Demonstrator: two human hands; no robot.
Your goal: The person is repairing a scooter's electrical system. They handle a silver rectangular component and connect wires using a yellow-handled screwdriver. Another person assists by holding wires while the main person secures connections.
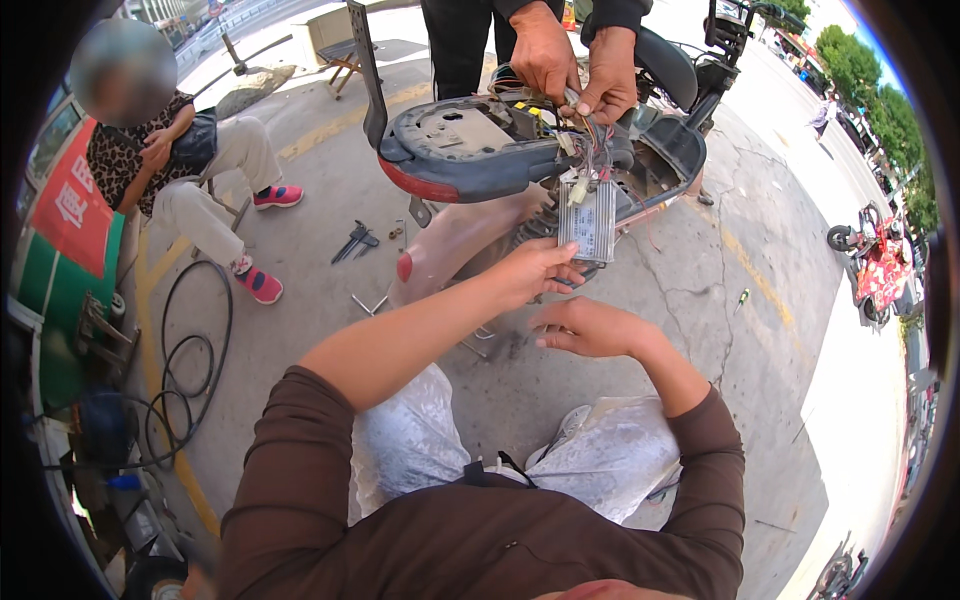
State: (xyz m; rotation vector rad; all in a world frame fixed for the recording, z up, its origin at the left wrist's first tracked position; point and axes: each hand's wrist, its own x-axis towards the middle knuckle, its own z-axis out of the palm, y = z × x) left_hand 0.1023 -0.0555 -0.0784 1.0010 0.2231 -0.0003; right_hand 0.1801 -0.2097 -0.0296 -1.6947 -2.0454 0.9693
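Note:
My left hand [541, 273] is closed on the lower end of a silver finned motor controller box [574, 228] with a pale label. From the box's upper end, a bundle of coloured wires and connectors [585, 150] runs into the open body of an electric scooter [470, 140]. Just below the box is my right hand [592, 328], its fingers loosely apart with nothing in them. Across the scooter, another person's two hands [575, 75] pinch wires and a small connector above the seat opening.
A seated person [165, 150] is at the left, near a black hose [215, 350] coiled on the ground. Dark tools [355, 241] and a T-shaped metal wrench [369, 303] lie left of the scooter. A screwdriver [742, 299] lies on the pavement at right; a red scooter [878, 262] stands beyond.

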